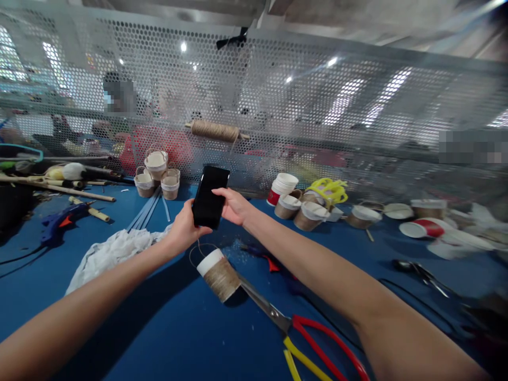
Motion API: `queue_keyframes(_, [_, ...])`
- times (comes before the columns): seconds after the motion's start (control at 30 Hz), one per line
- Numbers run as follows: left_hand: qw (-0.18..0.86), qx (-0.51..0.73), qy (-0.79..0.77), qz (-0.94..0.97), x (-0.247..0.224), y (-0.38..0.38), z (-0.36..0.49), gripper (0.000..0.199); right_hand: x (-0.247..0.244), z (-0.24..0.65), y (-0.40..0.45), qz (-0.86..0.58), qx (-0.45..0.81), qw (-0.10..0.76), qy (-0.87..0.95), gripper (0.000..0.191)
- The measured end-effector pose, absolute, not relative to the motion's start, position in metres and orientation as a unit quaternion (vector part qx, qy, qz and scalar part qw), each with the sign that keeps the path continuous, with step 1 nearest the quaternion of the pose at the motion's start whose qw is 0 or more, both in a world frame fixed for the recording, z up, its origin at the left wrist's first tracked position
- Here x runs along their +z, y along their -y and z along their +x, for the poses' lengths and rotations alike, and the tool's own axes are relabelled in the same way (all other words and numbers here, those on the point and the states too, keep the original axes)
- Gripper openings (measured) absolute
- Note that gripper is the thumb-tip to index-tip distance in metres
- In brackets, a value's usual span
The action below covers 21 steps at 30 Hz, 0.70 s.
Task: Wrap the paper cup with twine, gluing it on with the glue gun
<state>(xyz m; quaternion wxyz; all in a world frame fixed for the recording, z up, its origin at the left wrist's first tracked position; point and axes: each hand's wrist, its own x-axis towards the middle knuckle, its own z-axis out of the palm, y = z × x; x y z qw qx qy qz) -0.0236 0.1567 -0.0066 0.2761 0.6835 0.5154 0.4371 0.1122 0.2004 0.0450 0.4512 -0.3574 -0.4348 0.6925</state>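
"Well, where is the phone (211, 197)?"

"Held above the blue table (178, 338), dark face up, one of it. The left hand (183, 225) closes round its lower left side; the right hand (234, 205) grips the right side, a digit over the screen."

"Any brand on it?"

"None that I can read."

"And just below?"

"One twine-wrapped cup (219, 275), lying tilted with its white rim towards the hands and a thin wire loop at that end. One pair of scissors (273, 312) points at its base, one handle red, one yellow."

"How many glue guns?"

"Two blue ones with red triggers: the left glue gun (61, 222), and the middle glue gun (273, 262), partly behind the right forearm."

"Baskets?"

"Three small baskets (157, 164) beyond the phone, to the left, near some pale strips (146, 209) and one crumpled white cloth (115, 251)."

"Labels further right?"

"A stack of white cups (283, 185) shows a red patch, and one cup on its side (424, 227) has a red band; the print is too blurred to read. One twine spool (214, 130) hangs at the perforated metal screen (254, 95)."
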Motion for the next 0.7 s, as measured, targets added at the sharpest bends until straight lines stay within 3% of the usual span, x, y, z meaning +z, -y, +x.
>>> queue_keyframes(0.27, [0.394, 0.445, -0.472, 0.651, -0.005, -0.16, -0.03, 0.066, 0.054, 0.122, -0.195, -0.293, 0.742, 0.409, 0.442, 0.036])
queue_keyframes(0.4, [0.436, 0.458, -0.424, 0.648, -0.001, -0.157, -0.031, 0.078, 0.052, 0.124, -0.19, -0.273, 0.756, 0.401, 0.44, 0.044])
queue_keyframes(0.7, [0.434, 0.477, -0.413, 0.643, -0.004, -0.154, -0.031, 0.081, 0.045, 0.127, -0.189, -0.25, 0.77, 0.397, 0.432, 0.042])
